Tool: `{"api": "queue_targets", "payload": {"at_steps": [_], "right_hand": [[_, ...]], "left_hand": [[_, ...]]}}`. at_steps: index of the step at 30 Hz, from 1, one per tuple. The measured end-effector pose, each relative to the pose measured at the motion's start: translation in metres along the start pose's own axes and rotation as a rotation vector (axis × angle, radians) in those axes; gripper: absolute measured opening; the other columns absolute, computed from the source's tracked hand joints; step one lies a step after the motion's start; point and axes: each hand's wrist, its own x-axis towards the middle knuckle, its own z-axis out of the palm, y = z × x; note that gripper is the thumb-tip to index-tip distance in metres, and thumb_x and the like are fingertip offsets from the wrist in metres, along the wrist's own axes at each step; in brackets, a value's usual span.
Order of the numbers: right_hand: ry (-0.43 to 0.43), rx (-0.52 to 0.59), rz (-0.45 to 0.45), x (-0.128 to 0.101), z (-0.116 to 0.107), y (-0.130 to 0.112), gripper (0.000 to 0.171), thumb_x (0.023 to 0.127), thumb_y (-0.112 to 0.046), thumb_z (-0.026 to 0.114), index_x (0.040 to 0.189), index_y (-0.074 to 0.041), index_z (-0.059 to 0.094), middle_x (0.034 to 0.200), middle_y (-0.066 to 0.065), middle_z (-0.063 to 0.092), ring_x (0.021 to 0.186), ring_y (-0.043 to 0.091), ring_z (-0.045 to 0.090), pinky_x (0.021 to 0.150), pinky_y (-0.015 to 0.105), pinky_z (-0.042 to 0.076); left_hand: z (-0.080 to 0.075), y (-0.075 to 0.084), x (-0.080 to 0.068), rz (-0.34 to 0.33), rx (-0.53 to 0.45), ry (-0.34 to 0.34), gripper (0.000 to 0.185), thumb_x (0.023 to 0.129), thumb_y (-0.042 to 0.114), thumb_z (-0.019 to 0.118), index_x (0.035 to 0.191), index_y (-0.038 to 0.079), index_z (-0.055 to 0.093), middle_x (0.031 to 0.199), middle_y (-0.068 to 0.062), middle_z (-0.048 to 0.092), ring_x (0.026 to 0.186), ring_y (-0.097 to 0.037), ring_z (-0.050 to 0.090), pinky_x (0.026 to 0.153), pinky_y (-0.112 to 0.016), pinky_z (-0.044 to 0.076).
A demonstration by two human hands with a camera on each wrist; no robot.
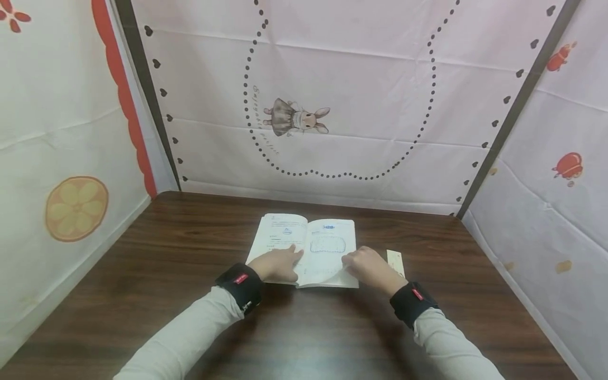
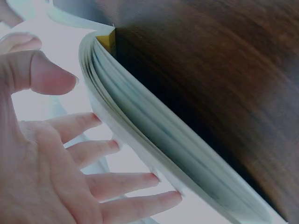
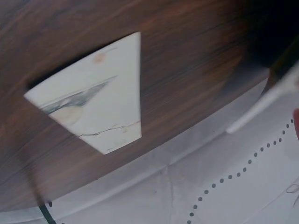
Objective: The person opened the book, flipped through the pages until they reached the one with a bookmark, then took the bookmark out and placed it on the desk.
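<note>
Book (image 1: 309, 248) open flat near the bench's (image 1: 157, 264) middle, slightly toward the far edge. My left hand (image 1: 277, 264) lies on the left page with fingers (image 2: 126, 179) straight and spread, pressing the page down; the left wrist view shows the page block curving up beside them. My right hand (image 1: 370, 269) rests at the right page's near corner, fingers curled; whether they pinch a leaf I cannot tell. A paper slip (image 1: 395, 262), perhaps a bookmark, lies on the bench just beside the book's right edge. I judge the step in hand to be turning a page; the next move calls for lifting a single leaf while the left hand steadies the book.
</note>
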Motion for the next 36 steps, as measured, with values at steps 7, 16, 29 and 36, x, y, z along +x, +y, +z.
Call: {"api": "queue_targets", "payload": {"at_steps": [7,16,29,36], "right_hand": [[0.077,0.002,0.038,0.006,-0.005,-0.007,0.014,0.08,-0.007,0.073,0.09,-0.01,0.064,0.082,0.003,0.072,0.067,0.012,0.061,0.065,0.025,0.052],[0.284,-0.032,0.022,0.003,0.004,-0.006,0.016,0.071,-0.006,0.079,0.082,-0.01,0.068,0.089,0.002,0.07,0.085,0.016,0.063,0.076,0.03,0.052],[0.471,-0.072,0.047,0.004,0.003,-0.013,0.021,0.07,-0.006,0.081,0.087,-0.01,0.068,0.082,0.0,0.064,0.075,0.013,0.059,0.069,0.026,0.051],[0.118,0.247,0.336,-0.002,0.008,-0.016,0.039,0.083,-0.012,0.071,0.115,-0.004,0.05,0.096,0.012,0.07,0.082,0.022,0.068,0.073,0.033,0.055]], "left_hand": [[0.002,0.009,0.001,-0.068,0.061,0.029,0.073,0.081,0.036,0.06,0.145,0.012,0.036,0.154,-0.016,0.026,0.135,-0.051,0.027,0.103,-0.065,0.029],[0.016,0.026,0.001,-0.136,0.186,0.087,0.087,0.077,0.054,0.064,0.147,0.014,0.032,0.157,-0.012,0.021,0.138,-0.053,0.019,0.101,-0.071,0.024],[0.025,0.04,0.008,-0.185,0.277,0.251,0.08,0.083,0.072,0.044,0.138,0.014,0.048,0.15,-0.011,0.037,0.136,-0.049,0.028,0.101,-0.07,0.026],[0.026,0.043,0.007,-0.209,0.167,0.26,0.06,0.096,0.052,0.036,0.138,0.01,0.048,0.15,-0.012,0.037,0.137,-0.05,0.026,0.101,-0.071,0.023]]}}
